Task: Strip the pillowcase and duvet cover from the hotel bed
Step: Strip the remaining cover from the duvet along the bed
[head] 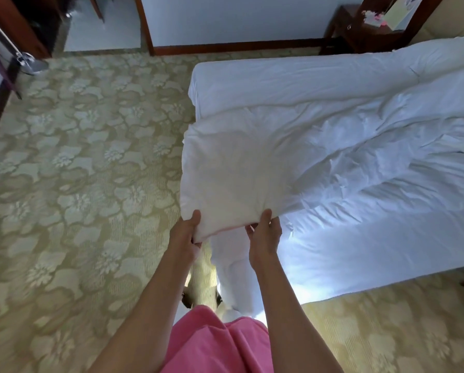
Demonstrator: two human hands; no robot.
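A white duvet (346, 146) lies rumpled across the bed (252, 79). Its near corner (225, 179) is lifted off the mattress edge, and the creamy filling shows through the thin white cover. My left hand (185, 238) pinches the corner's lower left edge. My right hand (264, 235) grips the same edge a little to the right, thumb on top. Loose white fabric (236, 278) hangs from between my hands down toward the floor. A white pillow (441, 52) lies at the bed's far right end.
Patterned beige carpet (77, 170) covers the floor left of and in front of the bed. A dark wooden nightstand (360, 30) stands by the far wall. A wooden door frame (144, 22) and a metal stand (29, 60) are at the back left. My pink clothing (217, 343) fills the bottom.
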